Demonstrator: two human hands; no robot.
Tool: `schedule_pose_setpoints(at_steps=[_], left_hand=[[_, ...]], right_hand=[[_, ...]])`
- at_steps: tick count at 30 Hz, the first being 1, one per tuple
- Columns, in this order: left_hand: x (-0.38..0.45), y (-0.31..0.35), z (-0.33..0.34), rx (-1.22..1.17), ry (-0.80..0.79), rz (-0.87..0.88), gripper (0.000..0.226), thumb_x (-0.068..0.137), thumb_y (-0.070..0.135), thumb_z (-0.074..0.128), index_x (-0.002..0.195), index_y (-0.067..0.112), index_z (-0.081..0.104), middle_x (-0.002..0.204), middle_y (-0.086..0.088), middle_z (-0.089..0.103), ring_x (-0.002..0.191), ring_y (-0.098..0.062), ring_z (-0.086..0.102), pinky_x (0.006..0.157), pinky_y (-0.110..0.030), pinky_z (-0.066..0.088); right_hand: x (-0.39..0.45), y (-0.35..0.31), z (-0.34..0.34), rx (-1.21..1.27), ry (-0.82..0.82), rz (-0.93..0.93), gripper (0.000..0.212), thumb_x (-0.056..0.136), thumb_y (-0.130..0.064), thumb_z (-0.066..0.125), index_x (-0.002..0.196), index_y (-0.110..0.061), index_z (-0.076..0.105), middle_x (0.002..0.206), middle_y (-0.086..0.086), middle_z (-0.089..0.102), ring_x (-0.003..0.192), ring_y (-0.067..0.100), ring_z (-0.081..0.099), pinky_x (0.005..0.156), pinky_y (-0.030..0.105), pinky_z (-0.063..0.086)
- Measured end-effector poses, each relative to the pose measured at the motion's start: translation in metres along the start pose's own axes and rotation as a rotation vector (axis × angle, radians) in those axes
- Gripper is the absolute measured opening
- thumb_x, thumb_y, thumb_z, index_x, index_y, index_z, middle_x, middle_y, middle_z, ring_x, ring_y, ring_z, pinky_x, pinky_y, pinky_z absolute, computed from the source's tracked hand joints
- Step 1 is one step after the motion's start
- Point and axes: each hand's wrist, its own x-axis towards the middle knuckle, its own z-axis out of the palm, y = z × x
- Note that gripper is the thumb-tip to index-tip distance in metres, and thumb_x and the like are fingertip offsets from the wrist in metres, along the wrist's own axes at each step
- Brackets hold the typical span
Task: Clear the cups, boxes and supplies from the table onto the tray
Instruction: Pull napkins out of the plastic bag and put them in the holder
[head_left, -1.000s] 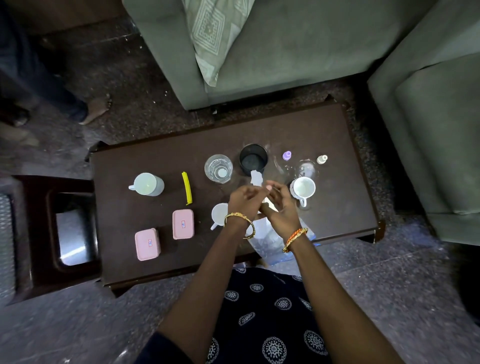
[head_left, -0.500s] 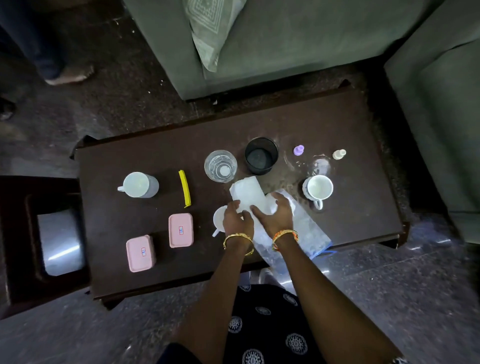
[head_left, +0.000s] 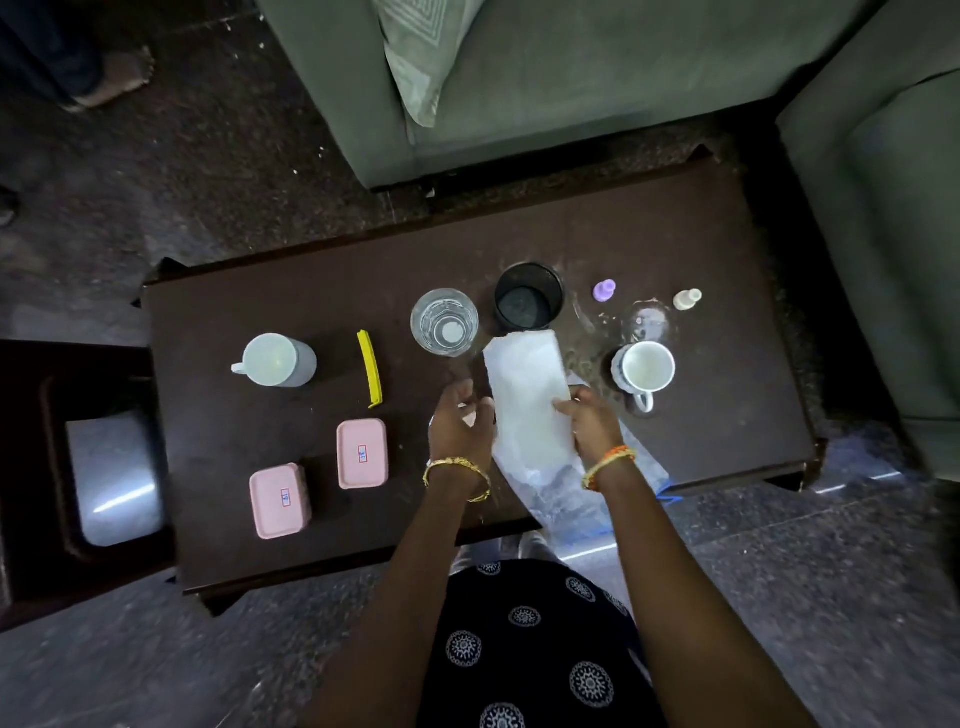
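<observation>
Two pink boxes, a yellow clip, a black cup — all on the dark brown table.

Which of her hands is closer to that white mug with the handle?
Right. The right hand grips the white bag just beside the white mug; the left hand is beyond the bag.

Each of the two pink lidded boxes, the nearer and the farther, bears a small rectangular label with a blue mark; neither marking is legible. No other text is readable.
</observation>
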Motion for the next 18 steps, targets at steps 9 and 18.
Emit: schedule_pose_setpoints(at_steps=[9,18], left_hand=[[-0.026,0.036,0.005,-0.256,-0.509,-0.142,0.005,0.087,0.023,0.062,0.086,0.024,0.067,0.059,0.018,0.069,0.064,0.003,0.066,0.054,-0.013,0.053],[-0.039,0.047,0.011,-0.277,-0.451,-0.103,0.006,0.086,0.009,0.062,0.085,0.011,0.068,0.063,0.008,0.070,0.058,-0.002,0.067,0.049,-0.018,0.056]], right_hand=[[-0.048,-0.020,-0.036,0.272,-0.127,0.054,0.031,0.083,0.005,0.036,0.080,-0.013,0.061,0.080,0.008,0.065,0.074,0.024,0.058,0.070,0.034,0.048],[-0.057,-0.027,-0.027,0.526,-0.253,0.110,0.046,0.092,-0.035,0.038,0.071,-0.024,0.077,0.072,0.003,0.073,0.065,0.018,0.068,0.060,0.030,0.056]])
